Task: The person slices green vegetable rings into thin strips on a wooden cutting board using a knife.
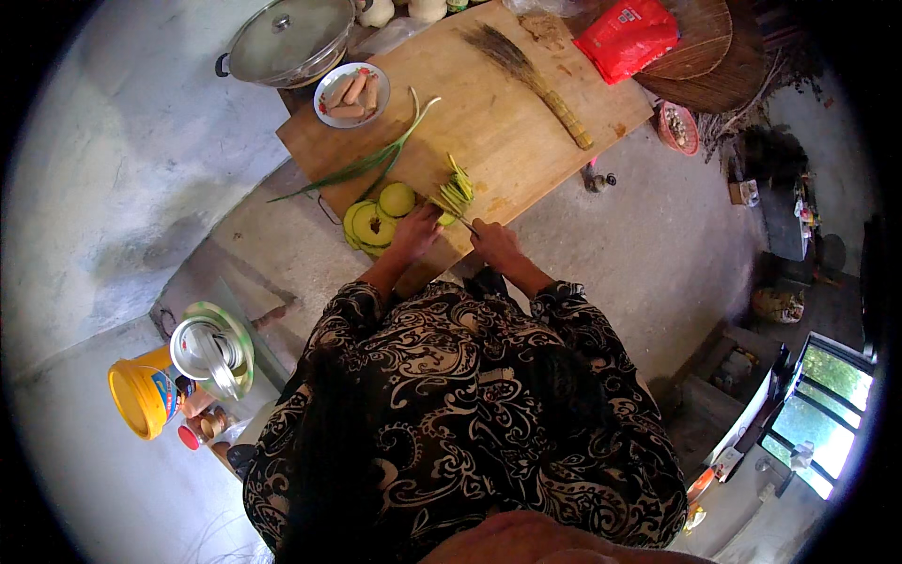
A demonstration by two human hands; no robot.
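Observation:
My right hand (497,244) grips the handle of a kitchen knife (466,224). Its blade points away to the left, beside cut green strips (458,182) of squash. Close to the blade, my left hand (417,231) has its fingers bent down, holding a squash slice (447,218) against the wooden board (507,169). Round pale-green squash slices (372,224) overlap in a pile left of that hand, at the board's edge. Much of the blade and my left fingertips are hard to make out.
Green onions (380,156) lie beyond the slices. Farther back stand a bowl (325,92) of sausage-like pieces and a lidded pan (278,49). A straw brush (535,81) lies across the board, near a red bag (627,39). A yellow bucket (134,398) stands at left.

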